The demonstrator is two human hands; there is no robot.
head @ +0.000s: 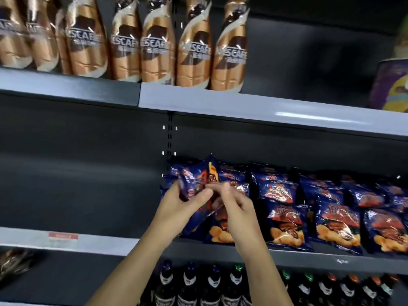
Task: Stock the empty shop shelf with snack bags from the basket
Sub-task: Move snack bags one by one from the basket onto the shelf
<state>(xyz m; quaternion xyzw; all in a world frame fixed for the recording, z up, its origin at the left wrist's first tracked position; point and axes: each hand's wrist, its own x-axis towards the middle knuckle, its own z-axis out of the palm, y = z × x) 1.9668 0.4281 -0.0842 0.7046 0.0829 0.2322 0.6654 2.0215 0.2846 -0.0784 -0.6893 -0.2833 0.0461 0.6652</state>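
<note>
I hold a dark blue snack bag [199, 182] upright over the middle shelf [88, 195], at the left end of a row of like bags [337, 213]. My left hand [178, 203] grips its left side, thumb across the front. My right hand [236, 203] pinches the bag's front at the middle with curled fingers. Several blue bags stand in rows to the right, filling that half of the shelf. The left half of the shelf is bare dark metal. The basket is not in view.
The upper shelf [198, 98] carries several brown coffee bottles [194, 47] and a purple tub [389, 85] at the right. Below, dark glass bottles [212, 288] stand in a row. A red price label [63, 236] sits on the middle shelf's front rail.
</note>
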